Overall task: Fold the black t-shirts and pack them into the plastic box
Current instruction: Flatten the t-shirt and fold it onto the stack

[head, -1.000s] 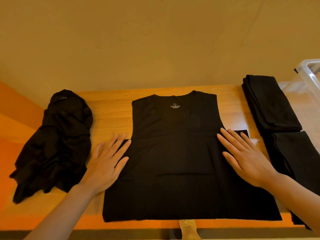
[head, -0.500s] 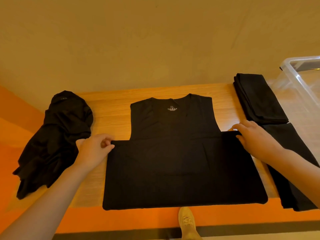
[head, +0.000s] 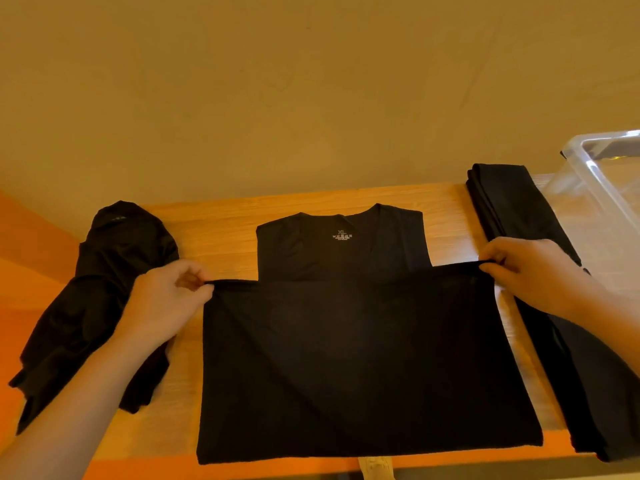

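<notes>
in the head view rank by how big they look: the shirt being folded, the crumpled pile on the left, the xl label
1. shirt being folded
2. crumpled pile
3. XL label, far the smallest

Matt black cloth on pale grained wood, beside clear glossy plastic

The t-shirt (head: 346,358) spread on the wooden table (head: 221,220) is matt black knit cloth with a pale printed size mark inside the neck; left of it the crumpled heap (head: 100,289) is the same dull cloth, right of it the folded stack (head: 512,209) likewise. Beyond that stack, the plastic box (head: 595,174) is clear, smooth and shiny. The tabletop shows light wood grain with a satin finish.
</notes>
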